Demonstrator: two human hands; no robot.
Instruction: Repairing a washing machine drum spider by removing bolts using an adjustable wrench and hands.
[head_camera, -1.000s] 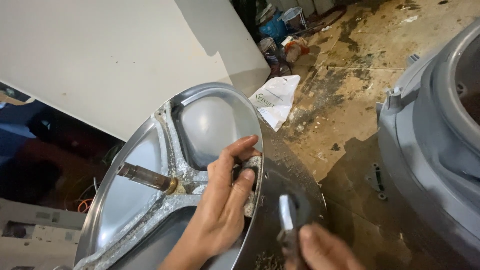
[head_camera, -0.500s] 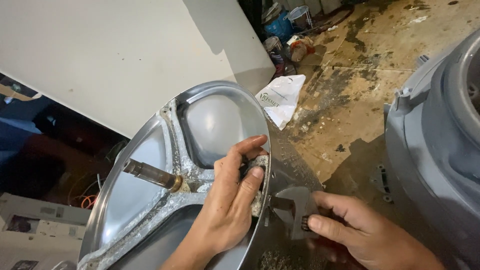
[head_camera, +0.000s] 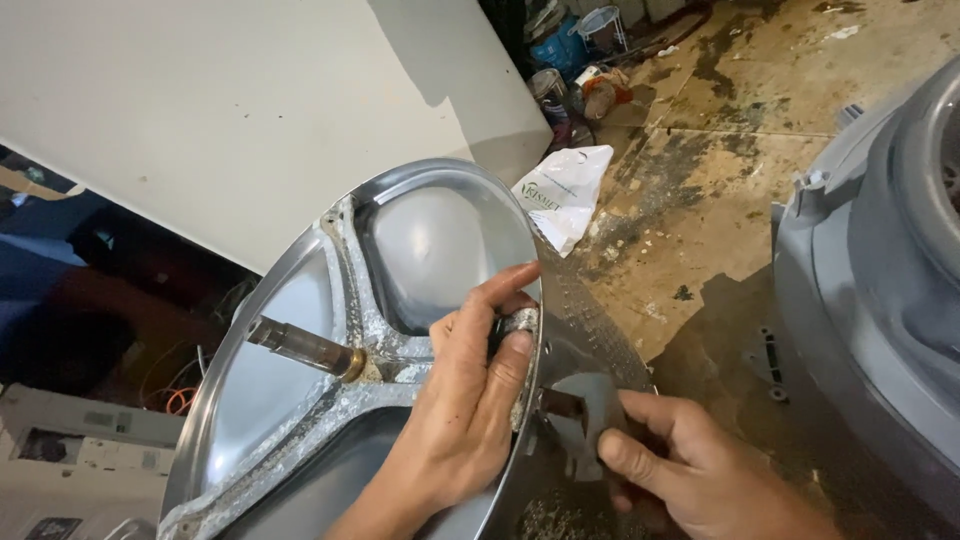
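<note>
A steel washing-machine drum (head_camera: 420, 240) lies tilted toward me, its back plate carrying a corroded three-armed bracket (head_camera: 340, 270) and a rusty shaft (head_camera: 300, 345) at the centre. My left hand (head_camera: 465, 400) grips the drum's rim at the end of one bracket arm, thumb over the edge. My right hand (head_camera: 690, 470) holds a metal wrench (head_camera: 585, 420) against the drum's perforated side wall, just below the rim and close to my left fingers. The wrench's jaw end is partly hidden by the drum edge.
A grey plastic outer tub (head_camera: 880, 290) stands at the right. A white appliance panel (head_camera: 200, 110) leans behind the drum. A white plastic bag (head_camera: 565, 195) lies on the stained concrete floor (head_camera: 720, 180), with buckets and clutter (head_camera: 580, 50) at the back.
My right hand has come up from the bottom edge and brought the wrench against the drum's side near the rim. My left hand has stayed on the rim.
</note>
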